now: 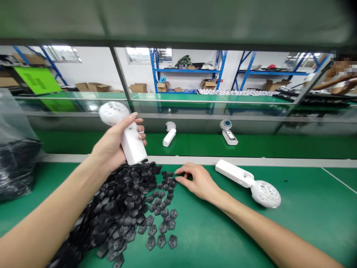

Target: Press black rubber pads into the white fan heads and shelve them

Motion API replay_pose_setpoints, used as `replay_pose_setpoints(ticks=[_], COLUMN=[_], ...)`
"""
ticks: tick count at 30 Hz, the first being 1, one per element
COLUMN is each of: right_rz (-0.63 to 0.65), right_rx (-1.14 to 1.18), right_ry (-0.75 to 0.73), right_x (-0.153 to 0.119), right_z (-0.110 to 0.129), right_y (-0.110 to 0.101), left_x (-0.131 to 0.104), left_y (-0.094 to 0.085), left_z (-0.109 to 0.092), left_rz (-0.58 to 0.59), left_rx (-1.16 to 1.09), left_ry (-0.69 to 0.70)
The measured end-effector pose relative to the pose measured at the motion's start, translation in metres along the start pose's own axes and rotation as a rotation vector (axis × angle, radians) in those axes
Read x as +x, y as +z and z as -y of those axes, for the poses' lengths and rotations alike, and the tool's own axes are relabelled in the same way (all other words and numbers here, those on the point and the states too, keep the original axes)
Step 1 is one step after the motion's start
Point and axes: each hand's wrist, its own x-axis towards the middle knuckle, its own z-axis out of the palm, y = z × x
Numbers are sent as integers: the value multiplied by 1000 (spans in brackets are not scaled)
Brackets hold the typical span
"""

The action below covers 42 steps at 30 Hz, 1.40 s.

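My left hand point(111, 143) is wrapped around the handle of a white plastic device point(134, 145), raised above a heap of black pieces point(119, 201). The device's round head, patterned with openings, points up and left. Over the green table, my right hand point(199, 180) has its thumb and index finger slightly apart at the edge of some loose black pentagonal pieces point(164, 214). These flat pieces have small holes. Whether the fingertips touch one is hard to see. To the right of that hand lies a second white device point(237, 173) with a round latticed head point(266, 194).
On the ledge behind stand two more white devices, one point(169, 137) with its back turned, another point(230, 137) showing a dark ring. A clear plastic bag point(16, 163) of black pieces sits at left. Blue shelves point(186, 70) and a person point(334, 76) are in the background.
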Motion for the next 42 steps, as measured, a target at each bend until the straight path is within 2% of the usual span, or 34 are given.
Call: replay_pose_setpoints(ticks=[8, 15, 20, 23, 26, 30, 33, 36, 38, 42], right_rz=[132, 238, 247, 196, 117, 53, 92, 98, 10, -276], right_rx=[-210, -487, -577, -582, -602, -663, -656, -546, -417, -138], right_ry=[-168, -365, -346, -265, -144, -6, 27, 28, 5, -117], right_x=[-6, -7, -3, 2, 4, -8, -15, -12, -8, -7], right_z=[-1, 1, 7, 11, 16, 29, 44, 59, 67, 75], right_y=[-9, -12, -7, -19, -46, -77, -85, -91, -97, -109], left_x=[-26, -37, -40, -41, -45, -54, -59, -59, -57, -55], left_y=[9, 15, 29, 40, 49, 53, 53, 50, 46, 39], left_z=[18, 26, 33, 43, 58, 77, 87, 91, 91, 87], left_rz=[156, 128, 139, 178, 209, 263, 245, 249, 270, 380], left_rx=[-15, -67, -60, -16, -5, 30, 43, 66, 89, 150], left_ry=[-53, -103, -139, -120, -147, -167, -171, -161, -156, -170])
